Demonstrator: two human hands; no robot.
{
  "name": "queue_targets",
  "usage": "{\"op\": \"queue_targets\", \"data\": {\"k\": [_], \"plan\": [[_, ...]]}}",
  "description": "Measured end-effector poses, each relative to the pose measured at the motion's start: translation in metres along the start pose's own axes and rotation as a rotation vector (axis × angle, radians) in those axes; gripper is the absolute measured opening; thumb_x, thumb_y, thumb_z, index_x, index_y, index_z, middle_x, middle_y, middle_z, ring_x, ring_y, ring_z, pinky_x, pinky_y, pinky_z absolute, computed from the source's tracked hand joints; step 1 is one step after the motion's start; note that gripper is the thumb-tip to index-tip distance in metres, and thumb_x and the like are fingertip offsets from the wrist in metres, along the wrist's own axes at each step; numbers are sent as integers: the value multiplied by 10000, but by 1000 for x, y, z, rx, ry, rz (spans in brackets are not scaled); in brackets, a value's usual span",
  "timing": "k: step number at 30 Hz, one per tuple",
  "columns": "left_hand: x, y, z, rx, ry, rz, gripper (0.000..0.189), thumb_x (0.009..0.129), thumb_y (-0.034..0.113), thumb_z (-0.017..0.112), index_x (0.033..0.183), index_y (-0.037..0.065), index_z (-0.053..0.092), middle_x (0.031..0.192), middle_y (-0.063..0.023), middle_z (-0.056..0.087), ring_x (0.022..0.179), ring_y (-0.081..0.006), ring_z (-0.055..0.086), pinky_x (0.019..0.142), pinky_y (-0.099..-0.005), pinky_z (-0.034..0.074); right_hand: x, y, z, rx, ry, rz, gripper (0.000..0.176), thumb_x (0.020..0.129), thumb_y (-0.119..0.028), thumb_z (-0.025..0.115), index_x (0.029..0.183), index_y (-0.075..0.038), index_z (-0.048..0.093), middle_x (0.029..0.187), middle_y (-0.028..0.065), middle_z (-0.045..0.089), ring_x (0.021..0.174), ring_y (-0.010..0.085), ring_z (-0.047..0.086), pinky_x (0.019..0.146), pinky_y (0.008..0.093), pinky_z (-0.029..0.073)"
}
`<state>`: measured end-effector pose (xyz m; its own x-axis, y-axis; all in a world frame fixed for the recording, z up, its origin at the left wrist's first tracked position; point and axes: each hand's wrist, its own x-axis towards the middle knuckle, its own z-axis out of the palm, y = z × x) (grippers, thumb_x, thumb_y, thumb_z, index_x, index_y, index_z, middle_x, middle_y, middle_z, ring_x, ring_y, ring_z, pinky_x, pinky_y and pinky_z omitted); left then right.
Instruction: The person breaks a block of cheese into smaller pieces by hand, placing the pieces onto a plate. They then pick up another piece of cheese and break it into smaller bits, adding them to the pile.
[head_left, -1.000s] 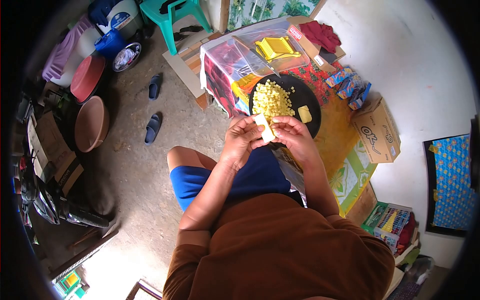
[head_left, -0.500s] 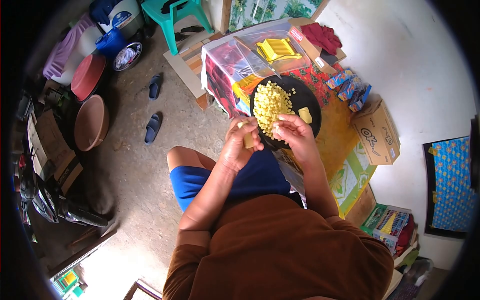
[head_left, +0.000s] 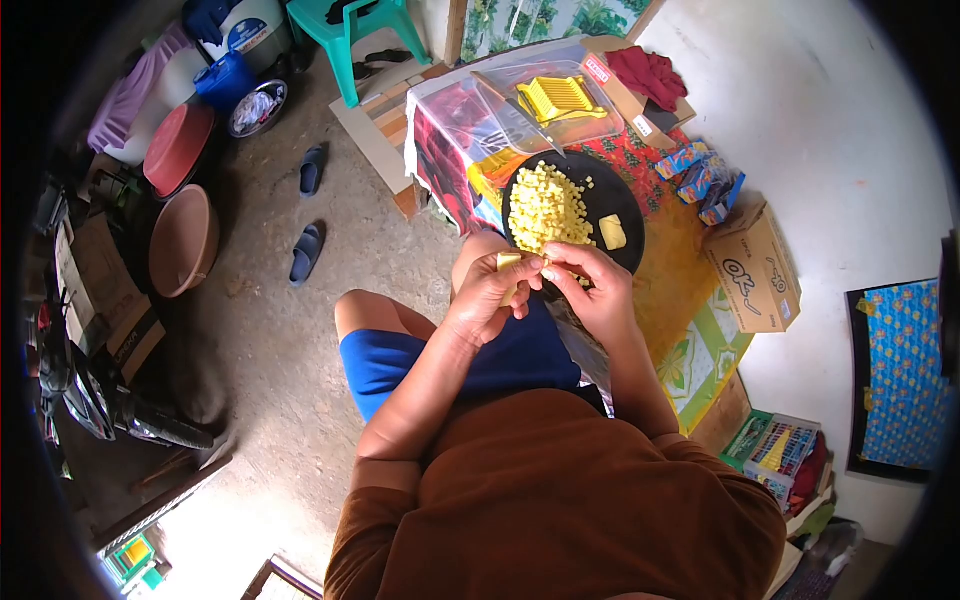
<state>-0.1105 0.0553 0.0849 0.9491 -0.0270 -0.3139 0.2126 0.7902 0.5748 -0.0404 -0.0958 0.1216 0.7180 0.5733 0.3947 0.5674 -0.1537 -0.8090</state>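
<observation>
My left hand (head_left: pixel 492 290) is closed around a pale yellow piece (head_left: pixel 508 263), over my lap. My right hand (head_left: pixel 594 284) has thumb and fingers pinched close to the left fingertips; what is between them is too small to make out. Just beyond both hands lies a round black tray (head_left: pixel 625 185). It bears a heap of small yellow cubes (head_left: pixel 545 205) and a larger flat yellow piece (head_left: pixel 612 232) to the right of the heap.
Beyond the tray, a knife (head_left: pixel 520 112) lies across a clear plastic container lid (head_left: pixel 470 88) beside a yellow slicer (head_left: pixel 562 99). A carton (head_left: pixel 755 265) stands at right. Slippers (head_left: pixel 307 253), basins (head_left: pixel 184 240) and a green chair (head_left: pixel 345 35) are at left.
My hands have come together, the right one moving left and slightly down toward the left one. The yellow piece in my left hand has turned and shows higher above the fingers.
</observation>
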Motion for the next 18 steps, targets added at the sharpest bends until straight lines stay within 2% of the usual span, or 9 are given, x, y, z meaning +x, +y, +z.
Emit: {"op": "queue_targets", "data": {"k": [3, 6, 15, 18], "plan": [[-2, 3, 1, -43, -26, -36, 150, 843, 200, 697, 898, 70, 644, 718, -12, 601, 491, -67, 458, 436, -243, 389, -1, 4, 1, 72, 37, -16, 234, 813, -27, 692, 1043, -34, 653, 944, 111, 688, 836, 205, 681, 736, 292, 536], [-4, 4, 3, -69, -46, -81, 149, 843, 196, 695, 904, 69, 646, 716, -23, 613, 490, -72, 467, 439, -249, 393, 0, 0, 0, -34, 62, -116, 227, 798, -17, 705, 1019, -29, 656, 938, 109, 688, 842, 206, 679, 742, 294, 537], [-7, 6, 3, -125, -83, -94, 141, 842, 194, 693, 884, 64, 655, 710, -45, 633, 480, -80, 482, 433, -254, 391, 3, -6, -1, -24, 68, -171, 228, 787, -22, 715, 1007, -35, 657, 948, 102, 688, 864, 210, 679, 749, 298, 539], [-6, 7, 3, -97, -72, -84, 140, 837, 193, 696, 875, 65, 658, 706, -41, 633, 470, -80, 479, 427, -250, 392, 3, -9, -1, -113, 49, -185, 252, 786, -28, 716, 1030, -39, 654, 960, 104, 685, 873, 225, 678, 751, 308, 542]]}}
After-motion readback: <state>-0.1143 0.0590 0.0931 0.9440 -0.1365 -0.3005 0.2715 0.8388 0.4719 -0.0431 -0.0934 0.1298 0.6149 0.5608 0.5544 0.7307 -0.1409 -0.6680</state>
